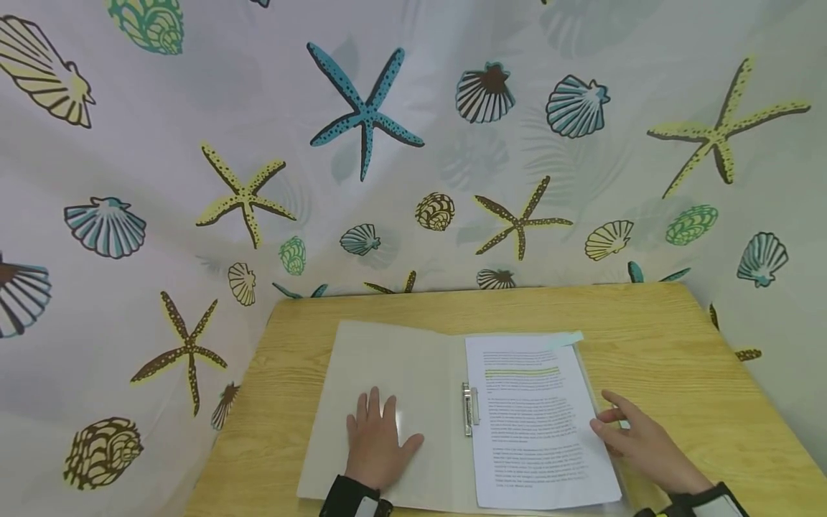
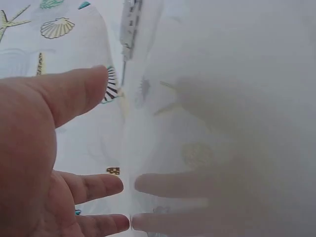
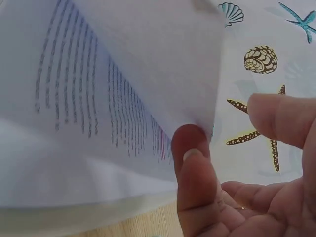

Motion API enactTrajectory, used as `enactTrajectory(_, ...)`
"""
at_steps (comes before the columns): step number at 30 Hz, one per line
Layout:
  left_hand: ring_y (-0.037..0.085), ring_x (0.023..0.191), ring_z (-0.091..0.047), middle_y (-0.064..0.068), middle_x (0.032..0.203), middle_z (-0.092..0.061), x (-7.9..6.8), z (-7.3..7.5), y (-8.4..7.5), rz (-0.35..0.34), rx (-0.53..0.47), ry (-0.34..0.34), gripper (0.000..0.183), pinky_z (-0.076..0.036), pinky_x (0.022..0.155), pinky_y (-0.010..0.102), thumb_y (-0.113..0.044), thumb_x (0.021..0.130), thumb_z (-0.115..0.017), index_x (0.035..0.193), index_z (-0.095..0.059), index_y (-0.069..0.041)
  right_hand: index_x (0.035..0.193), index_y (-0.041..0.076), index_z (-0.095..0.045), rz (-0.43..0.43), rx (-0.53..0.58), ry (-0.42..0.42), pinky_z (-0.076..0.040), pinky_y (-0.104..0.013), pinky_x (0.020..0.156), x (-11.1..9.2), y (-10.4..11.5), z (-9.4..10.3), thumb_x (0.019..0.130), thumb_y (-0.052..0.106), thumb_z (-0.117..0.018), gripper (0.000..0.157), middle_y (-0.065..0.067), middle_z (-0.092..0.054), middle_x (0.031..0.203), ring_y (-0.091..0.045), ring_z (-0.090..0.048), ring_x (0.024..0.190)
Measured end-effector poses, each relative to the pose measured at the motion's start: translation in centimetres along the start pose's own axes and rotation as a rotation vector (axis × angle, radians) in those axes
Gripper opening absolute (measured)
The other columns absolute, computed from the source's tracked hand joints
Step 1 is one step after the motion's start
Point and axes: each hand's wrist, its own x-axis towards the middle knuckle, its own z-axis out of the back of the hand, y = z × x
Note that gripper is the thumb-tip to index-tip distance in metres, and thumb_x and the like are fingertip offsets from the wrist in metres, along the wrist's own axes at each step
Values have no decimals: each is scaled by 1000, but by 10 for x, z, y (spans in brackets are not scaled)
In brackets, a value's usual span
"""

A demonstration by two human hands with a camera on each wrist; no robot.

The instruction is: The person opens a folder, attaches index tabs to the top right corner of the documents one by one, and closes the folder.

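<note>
An off-white file folder [image 1: 400,359] lies open on the table, with a metal clip [image 1: 467,409] near its fold. Printed sheets [image 1: 533,424] lie on its right side, the top one bearing yellow highlighted lines. My left hand [image 1: 377,441] rests with spread fingers on the inside of the left cover; its fingers reflect in the glossy surface [image 2: 237,148] in the left wrist view. My right hand [image 1: 636,438] is at the sheets' right edge, thumb and a finger pinching the edge of a sheet [image 3: 163,54], index finger apart. In the right wrist view that sheet curls up over another printed page.
A pale blue tab [image 1: 565,339] sticks out at the sheets' top right corner. The wood-grain table [image 1: 678,359] extends around the folder. A white cloth [image 1: 400,215] with starfish and shell prints hangs behind the table and at both sides.
</note>
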Motion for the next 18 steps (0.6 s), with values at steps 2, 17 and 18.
enactTrajectory(2, 49, 135, -28, 31, 143, -37, -2, 5, -3, -17, 5, -31, 80, -29, 98, 68, -56, 77, -72, 131, -54, 0, 148, -6, -18, -9, 59, 17, -55, -38, 76, 0, 1, 0, 96, 47, -54, 83, -23, -51, 124, -25, -62, 96)
enactTrajectory(17, 46, 138, -22, 28, 146, -34, -10, 37, -23, -35, -76, 25, 73, -24, 105, 64, -48, 82, -71, 133, -52, 0, 146, -13, -21, 142, 378, 179, -52, -34, 74, 4, 4, -12, 106, 19, -36, 53, -21, -57, 118, -22, -60, 88)
enactTrajectory(18, 46, 138, -22, 28, 146, -34, -11, 39, -25, -35, -80, 32, 73, -24, 105, 63, -48, 82, -70, 134, -51, 0, 145, -14, -20, 162, 371, 207, -53, -35, 74, 6, 4, -14, 106, 20, -36, 55, -21, -58, 118, -22, -61, 89)
